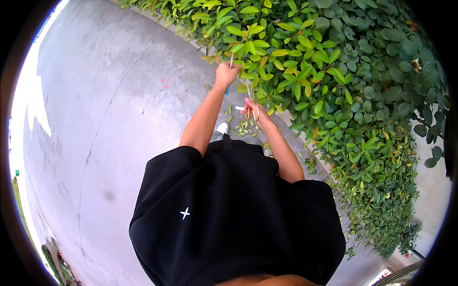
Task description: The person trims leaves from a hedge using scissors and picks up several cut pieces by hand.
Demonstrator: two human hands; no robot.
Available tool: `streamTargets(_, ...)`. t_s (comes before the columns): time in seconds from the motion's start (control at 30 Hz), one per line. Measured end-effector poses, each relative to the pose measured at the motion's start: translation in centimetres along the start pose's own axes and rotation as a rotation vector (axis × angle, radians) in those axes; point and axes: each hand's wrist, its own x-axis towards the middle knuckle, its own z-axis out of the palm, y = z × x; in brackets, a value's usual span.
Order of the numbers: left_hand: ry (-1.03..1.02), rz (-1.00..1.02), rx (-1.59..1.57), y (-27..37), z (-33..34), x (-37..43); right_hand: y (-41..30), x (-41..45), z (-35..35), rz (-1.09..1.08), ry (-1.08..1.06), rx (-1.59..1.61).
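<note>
My left hand [227, 74] is closed around a slim tool with a metal blade [231, 60] and a blue end showing below the fist; its exact kind is unclear. It is at the near edge of the leafy green hedge [297, 53]. Lower and to the right, my right hand [256, 112] holds scissors [249, 93] with gold-coloured loop handles around the fingers. Their blades point up towards the leaves; whether they are parted is hard to tell. A small white piece [239, 108] sticks out beside the right fingers.
Cut leaves [246, 128] lie on the grey concrete ground [118, 107] near a white shoe [223, 128]. A low concrete kerb [286, 118] runs along the hedge's foot. Small pink bits [164, 85] lie on the ground left of my left hand.
</note>
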Motion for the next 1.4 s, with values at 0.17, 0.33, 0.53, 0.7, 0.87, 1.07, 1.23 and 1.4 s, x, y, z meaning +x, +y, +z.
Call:
streamTargets(0.17, -0.026, 0.004, -0.057, -1.7, 0.6, -1.2, -3.9, 3.1, -0.7, 0.121, 0.119, -0.103)
streamTargets(0.33, -0.060, -0.030, -0.029, -3.8, 1.0, -3.0, -5.1, 8.5, -1.3, 0.225, 0.195, -0.119)
streamTargets(0.53, -0.041, -0.055, -0.071, -6.2, 0.7, -3.4, -4.1, 8.8, -0.4, 0.151, 0.195, -0.299)
streamTargets(0.7, -0.075, -0.165, -0.088, -7.1, 0.1, -2.8, -2.9, 4.9, 0.6, 0.181, 0.218, -0.267)
streamTargets(0.87, -0.065, -0.078, -0.075, -6.7, 0.0, -2.9, -2.4, 4.5, -0.7, 0.323, 0.143, -0.384)
streamTargets(1.07, -0.069, -0.089, -0.070, -6.3, 0.3, -3.4, -3.0, 8.9, -1.0, 0.331, 0.177, -0.264)
streamTargets(1.23, -0.071, -0.120, -0.026, -7.8, -0.4, -3.4, -0.8, 9.0, -0.8, 0.229, 0.228, -0.311)
streamTargets(1.4, 0.142, -0.182, 0.066, -10.4, -2.0, -3.1, 2.7, 5.7, 0.1, 0.252, 0.110, -0.227)
